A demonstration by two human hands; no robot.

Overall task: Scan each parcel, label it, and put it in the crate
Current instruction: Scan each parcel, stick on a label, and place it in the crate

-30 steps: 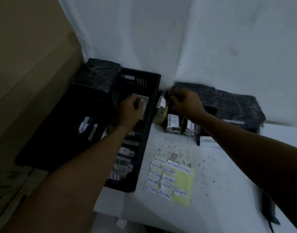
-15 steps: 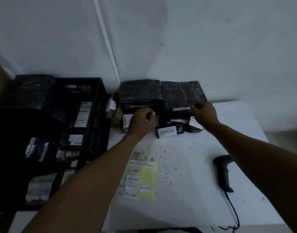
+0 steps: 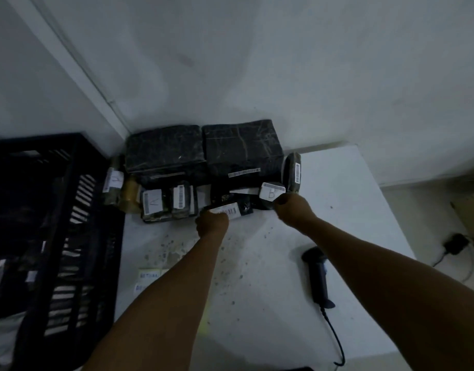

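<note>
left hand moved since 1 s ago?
Yes. The left hand was over the crate a second ago; now it is right of it on the table, touching a small parcel.

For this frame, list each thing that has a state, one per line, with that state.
Left hand: on the near end of the flat black parcel, fingers hidden.
Right hand: at the B-marked parcel, grip unclear.
Flat black parcel: lying on the table, barcode label up.
B-marked parcel: on the table.
Barcode scanner: lying unheld on the table, cable attached.
Black crate: holds labelled parcels.
</note>
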